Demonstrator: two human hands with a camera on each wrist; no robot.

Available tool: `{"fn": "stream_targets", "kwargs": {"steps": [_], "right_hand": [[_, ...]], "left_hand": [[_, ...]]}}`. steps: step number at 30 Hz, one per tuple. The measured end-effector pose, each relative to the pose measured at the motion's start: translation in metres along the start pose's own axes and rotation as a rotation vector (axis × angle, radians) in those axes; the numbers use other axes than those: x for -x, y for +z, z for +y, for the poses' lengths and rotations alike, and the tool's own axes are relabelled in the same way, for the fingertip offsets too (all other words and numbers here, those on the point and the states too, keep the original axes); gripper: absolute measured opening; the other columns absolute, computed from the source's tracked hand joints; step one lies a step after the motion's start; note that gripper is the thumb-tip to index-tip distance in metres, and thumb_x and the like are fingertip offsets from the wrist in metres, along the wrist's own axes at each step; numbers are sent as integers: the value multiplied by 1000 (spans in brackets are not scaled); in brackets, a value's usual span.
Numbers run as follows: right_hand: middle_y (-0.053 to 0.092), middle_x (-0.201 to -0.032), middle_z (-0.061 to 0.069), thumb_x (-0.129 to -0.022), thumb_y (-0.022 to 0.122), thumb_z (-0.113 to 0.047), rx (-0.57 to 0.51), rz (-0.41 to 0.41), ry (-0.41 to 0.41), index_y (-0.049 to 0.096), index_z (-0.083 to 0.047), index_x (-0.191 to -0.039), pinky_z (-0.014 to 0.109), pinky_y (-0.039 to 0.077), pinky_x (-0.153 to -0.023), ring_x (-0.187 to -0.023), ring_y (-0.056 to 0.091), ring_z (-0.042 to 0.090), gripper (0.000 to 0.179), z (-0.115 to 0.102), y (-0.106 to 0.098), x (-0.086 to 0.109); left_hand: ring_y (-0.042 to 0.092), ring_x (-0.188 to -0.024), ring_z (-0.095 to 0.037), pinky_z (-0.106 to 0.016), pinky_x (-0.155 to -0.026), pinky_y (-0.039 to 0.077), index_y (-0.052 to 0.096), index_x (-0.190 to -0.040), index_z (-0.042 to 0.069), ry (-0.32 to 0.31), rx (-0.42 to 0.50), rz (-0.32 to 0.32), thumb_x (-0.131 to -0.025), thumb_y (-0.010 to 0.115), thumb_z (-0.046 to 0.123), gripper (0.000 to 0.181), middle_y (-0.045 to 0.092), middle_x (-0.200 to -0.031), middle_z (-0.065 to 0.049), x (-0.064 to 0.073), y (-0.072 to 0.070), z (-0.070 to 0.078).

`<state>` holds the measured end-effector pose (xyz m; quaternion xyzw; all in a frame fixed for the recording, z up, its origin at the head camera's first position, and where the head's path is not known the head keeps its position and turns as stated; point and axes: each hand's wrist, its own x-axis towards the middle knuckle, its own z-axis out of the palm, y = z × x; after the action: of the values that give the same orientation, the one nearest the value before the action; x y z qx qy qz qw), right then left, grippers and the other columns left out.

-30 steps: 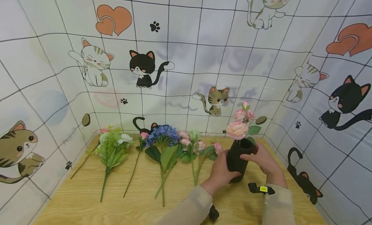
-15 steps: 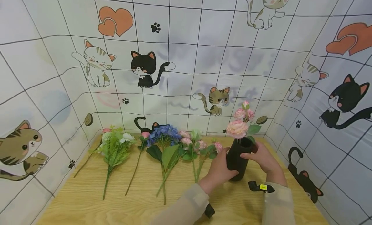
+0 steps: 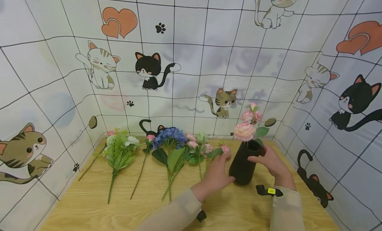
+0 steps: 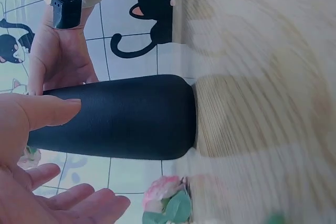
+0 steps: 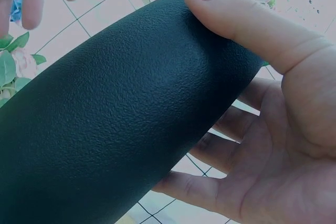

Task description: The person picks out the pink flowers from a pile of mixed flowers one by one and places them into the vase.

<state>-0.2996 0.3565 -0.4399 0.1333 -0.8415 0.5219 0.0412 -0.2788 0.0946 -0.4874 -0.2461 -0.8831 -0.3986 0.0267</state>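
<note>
A black textured vase (image 3: 242,168) stands upright on the right side of the wooden table, its base on the wood in the left wrist view. Pink roses (image 3: 244,131) with green leaves rise from its mouth. My right hand (image 3: 271,162) grips the vase near the rim, thumb across the front and fingers behind, as the right wrist view shows. To the vase's left, my left hand (image 3: 213,178) is spread, with its fingers off the dark wall and its thumb close to the base in the head view.
Left of the vase lie more pink roses (image 3: 206,148), a blue hydrangea (image 3: 169,138), a single pink bud stem (image 3: 143,168) and a green and white bouquet (image 3: 119,154). Cat-printed cloth walls (image 3: 185,58) enclose the table (image 3: 89,207) at back and sides.
My left hand has let go of the vase and moved left, its fingers opening. My right hand keeps its grip near the rim, and the vase stays in place.
</note>
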Motion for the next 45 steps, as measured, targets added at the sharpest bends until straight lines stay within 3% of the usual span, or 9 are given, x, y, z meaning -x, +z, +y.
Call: {"fn": "stream_targets", "kwargs": {"steps": [5,11,14,19,21,29,39,45], "right_hand": [[54,-152,26,-95,80,-10,21,-3,14,42,6,-156,18,53,-94,-116,54,-14,74,-1,0,-2],[49,-155,33,-95,80,-11,21,-9,16,40,7,-157,18,52,-94,-115,53,-15,76,-1,1,-2],[55,-152,23,-95,80,-11,20,-4,11,41,6,-157,18,52,-94,-116,53,-15,76,1,2,-2],[62,-133,-14,-94,81,-9,-2,-3,1,44,8,-154,17,52,-94,-115,57,-13,72,3,1,-3],[60,-128,-21,-94,80,-9,-10,-5,2,44,8,-153,17,52,-94,-115,57,-13,72,3,1,-3],[58,-132,-16,-95,80,-10,-2,-6,13,41,9,-155,17,52,-93,-114,56,-14,74,1,-1,-1],[58,-127,-26,-96,79,-9,-17,-14,-3,42,10,-154,17,53,-93,-114,57,-14,71,-1,-1,0],[56,-127,-29,-95,79,-10,-18,-17,4,40,8,-156,16,51,-93,-115,56,-15,74,-2,-1,0]], "left_hand": [[62,-130,-24,-42,-102,57,47,-156,23,-9,-68,-13,-93,85,30,74,57,-149,-5,5,-12,-6],[65,-128,-27,-44,-99,59,47,-156,19,-34,-113,-15,-93,85,35,75,58,-150,-9,11,-24,-15],[66,-125,-29,-46,-97,59,51,-152,16,-29,-104,-11,-93,85,33,70,60,-147,-11,14,-30,-21],[67,-120,-29,-45,-96,59,57,-144,13,-25,-122,0,-92,86,31,62,63,-140,-11,18,-38,-30],[67,-117,-27,-44,-94,59,58,-143,13,-36,-126,-2,-92,86,31,61,63,-138,-11,19,-39,-34],[69,-106,-28,-43,-86,60,59,-141,12,-53,-102,-19,-91,87,30,61,65,-133,-13,22,-41,-42],[70,-115,-28,-44,-92,60,57,-145,16,-72,-109,-31,-93,85,31,62,65,-140,-9,29,-49,-42],[70,-107,-29,-43,-84,60,59,-143,12,-118,-144,-23,-91,86,29,61,65,-138,-13,33,-63,-46]]}}
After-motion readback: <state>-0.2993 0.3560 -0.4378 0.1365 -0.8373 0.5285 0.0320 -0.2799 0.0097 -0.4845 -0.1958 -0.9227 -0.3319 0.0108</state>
